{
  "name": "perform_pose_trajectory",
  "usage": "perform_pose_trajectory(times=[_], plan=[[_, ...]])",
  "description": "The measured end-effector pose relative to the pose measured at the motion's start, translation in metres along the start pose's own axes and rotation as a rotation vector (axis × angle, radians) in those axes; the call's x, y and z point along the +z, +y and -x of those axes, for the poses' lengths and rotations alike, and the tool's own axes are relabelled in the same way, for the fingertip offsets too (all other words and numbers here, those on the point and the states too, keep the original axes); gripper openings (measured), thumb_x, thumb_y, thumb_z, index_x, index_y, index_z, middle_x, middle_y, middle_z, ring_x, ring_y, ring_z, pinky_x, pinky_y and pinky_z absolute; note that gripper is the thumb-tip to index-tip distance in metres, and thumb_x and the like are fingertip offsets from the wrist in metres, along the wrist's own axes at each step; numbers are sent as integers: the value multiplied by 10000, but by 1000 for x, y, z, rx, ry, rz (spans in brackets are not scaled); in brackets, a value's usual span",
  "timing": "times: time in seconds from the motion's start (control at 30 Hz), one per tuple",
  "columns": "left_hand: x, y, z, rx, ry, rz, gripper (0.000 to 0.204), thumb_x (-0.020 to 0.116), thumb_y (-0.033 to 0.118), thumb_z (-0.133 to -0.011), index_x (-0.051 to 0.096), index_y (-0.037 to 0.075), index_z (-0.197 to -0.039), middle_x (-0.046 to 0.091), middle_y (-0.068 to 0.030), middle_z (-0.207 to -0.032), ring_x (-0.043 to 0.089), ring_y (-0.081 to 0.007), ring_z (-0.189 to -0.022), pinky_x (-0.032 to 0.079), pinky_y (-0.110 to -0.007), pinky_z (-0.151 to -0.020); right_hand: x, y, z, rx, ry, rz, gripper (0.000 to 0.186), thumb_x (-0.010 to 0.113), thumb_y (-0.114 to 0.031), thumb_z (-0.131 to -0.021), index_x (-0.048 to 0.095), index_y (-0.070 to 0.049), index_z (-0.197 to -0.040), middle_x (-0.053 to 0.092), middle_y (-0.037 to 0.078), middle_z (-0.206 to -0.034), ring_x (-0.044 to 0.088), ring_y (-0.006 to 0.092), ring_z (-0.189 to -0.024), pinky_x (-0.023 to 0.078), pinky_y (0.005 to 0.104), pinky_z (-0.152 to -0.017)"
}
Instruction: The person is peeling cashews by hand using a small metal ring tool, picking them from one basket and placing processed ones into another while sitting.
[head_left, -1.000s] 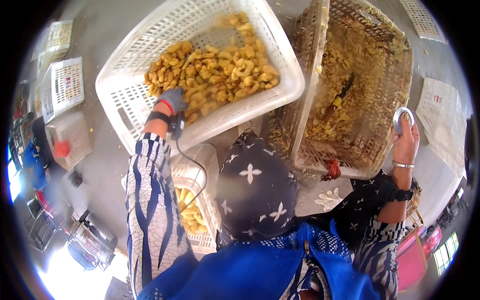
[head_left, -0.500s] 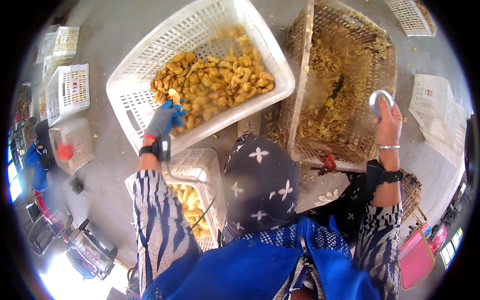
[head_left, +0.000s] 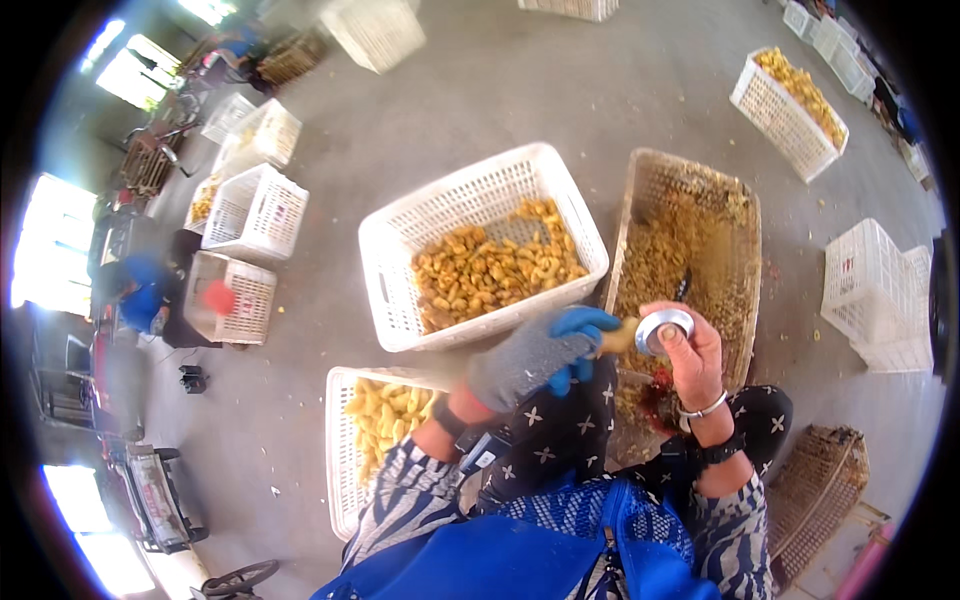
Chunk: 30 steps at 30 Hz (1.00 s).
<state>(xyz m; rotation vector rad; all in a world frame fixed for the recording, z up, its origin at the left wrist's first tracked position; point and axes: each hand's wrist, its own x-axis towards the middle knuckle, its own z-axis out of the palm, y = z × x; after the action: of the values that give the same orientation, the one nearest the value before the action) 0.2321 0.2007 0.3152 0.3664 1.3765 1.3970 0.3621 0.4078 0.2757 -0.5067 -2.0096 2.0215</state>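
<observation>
Root crate (head_left: 460, 207) stood left of scrap crate (head_left: 744, 300)

Both stood on the floor (head_left: 480, 90) before the person (head_left: 480, 560), with roots (head_left: 490, 275) in one and scraps (head_left: 665, 240) in the other. A nearer crate (head_left: 342, 450) of roots sat left of the legs (head_left: 550, 420). The left hand (head_left: 530, 360) held a single root (head_left: 617, 338); just to its right, the right hand (head_left: 695, 365) held a disc tool (head_left: 663, 325). Further crates (head_left: 850, 300) stood well to the right.

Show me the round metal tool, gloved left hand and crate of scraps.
Round metal tool (head_left: 651, 331), head view: left of its face.
Gloved left hand (head_left: 535, 360), head view: back of the glove.
Crate of scraps (head_left: 695, 172), head view: far inner wall.
</observation>
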Motion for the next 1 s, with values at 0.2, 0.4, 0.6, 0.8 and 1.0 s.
perform_pose_trajectory(times=[0.2, 0.4, 0.6, 0.8, 1.0], plan=[[68, -24, 6, 78, -52, 19, 415, 579, 284, -994, 555, 58, -1342, 630, -50, -979, 599, -79, -728, 472, -196, -586, -13, 24, 43, 35, 217, -318, 290, 615, -251, -990, 672, 0, -1123, 705, 69, -1061, 634, 123, -935, 491, 268, -846], [98, -71, 2, 75, -117, 19, 466, 572, 303, -991, 518, 39, -1370, 639, -59, -995, 631, -114, -814, 522, -250, -695, -58, -17, 85, -260, 409, -126, 227, 613, -229, -993, 651, -19, -1071, 665, 17, -903, 621, 104, -776, 519, 277, -676], [116, -73, 28, 58, -252, 289, 531, 592, 309, -977, 465, 41, -1418, 637, -98, -1069, 655, -148, -820, 553, -273, -726, -59, -97, 135, -510, 362, 28, 225, 626, -207, -983, 639, 6, -1056, 652, 17, -897, 590, 91, -776, 491, 236, -698], [151, -64, 42, 185, -215, 48, 508, 573, 303, -992, 467, 51, -1420, 647, -91, -1098, 640, -142, -779, 533, -270, -722, -55, -32, 136, -138, 294, 66, 199, 647, -187, -971, 677, -4, -1042, 684, 1, -933, 612, 68, -832, 507, 238, -759], [162, -54, 62, 115, -175, -49, 496, 570, 316, -994, 485, 45, -1401, 679, -80, -1008, 634, -136, -694, 515, -250, -665, -32, -38, 138, -218, 363, 101, 289, 637, -243, -883, 693, 11, -1007, 709, 97, -855, 663, 191, -772, 523, 350, -694]])
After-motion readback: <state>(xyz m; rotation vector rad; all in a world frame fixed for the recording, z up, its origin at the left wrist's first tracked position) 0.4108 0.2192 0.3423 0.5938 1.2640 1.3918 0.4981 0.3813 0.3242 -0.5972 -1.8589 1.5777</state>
